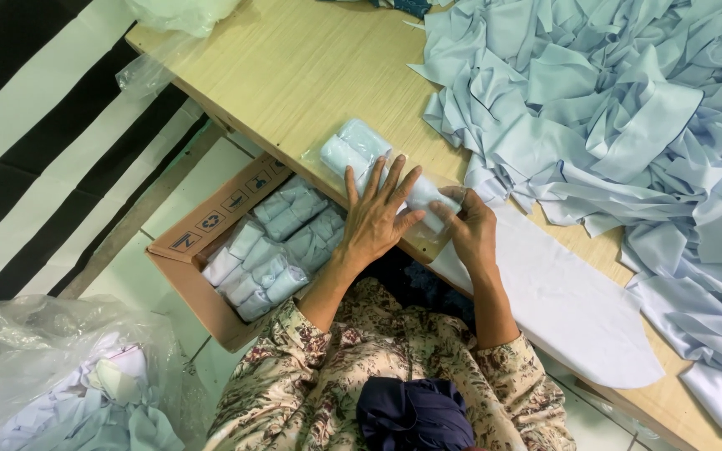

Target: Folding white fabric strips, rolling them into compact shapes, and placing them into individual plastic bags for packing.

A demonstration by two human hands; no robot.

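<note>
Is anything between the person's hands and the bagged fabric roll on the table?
Nothing visible. The left hand lies flat on the clear-bagged pale blue roll, and the right hand grips its near end at the wooden table edge.

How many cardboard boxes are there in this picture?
1. The cardboard box sits on the floor beside the wooden table, left of the left hand, filled with bagged fabric rolls. More may lie outside the view.

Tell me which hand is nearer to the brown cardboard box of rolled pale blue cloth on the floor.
Left. The left hand presses the clear plastic packet just above the brown cardboard box. The right hand works the packet's far end, farther from it.
</note>
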